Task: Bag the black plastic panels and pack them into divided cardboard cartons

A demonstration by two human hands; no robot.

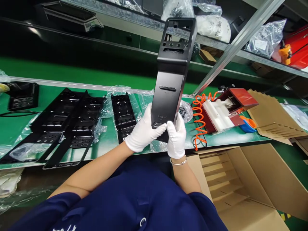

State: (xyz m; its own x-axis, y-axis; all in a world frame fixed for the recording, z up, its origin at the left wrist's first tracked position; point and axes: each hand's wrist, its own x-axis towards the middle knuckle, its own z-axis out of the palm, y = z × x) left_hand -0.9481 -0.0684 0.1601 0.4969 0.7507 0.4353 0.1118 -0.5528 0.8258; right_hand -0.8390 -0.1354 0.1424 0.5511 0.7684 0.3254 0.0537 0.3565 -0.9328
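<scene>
Both my hands wear white gloves and hold up a long black plastic housing panel by its lower end. My left hand grips its lower left edge, thumb across the front. My right hand grips the lower right side, its thumb also on the front face. The panel stands nearly upright, with a rectangular opening at its top, a row of small holes and slots below. Behind it on the bench lies a smaller black panel, inner side up. Further left lie long black panels, also inner side up, partly on clear plastic.
A red and white machine with a coiled orange hose stands right on the green bench. An open cardboard box sits below right. A metal shelf with plastic bags crosses above; a slanted metal post rises right.
</scene>
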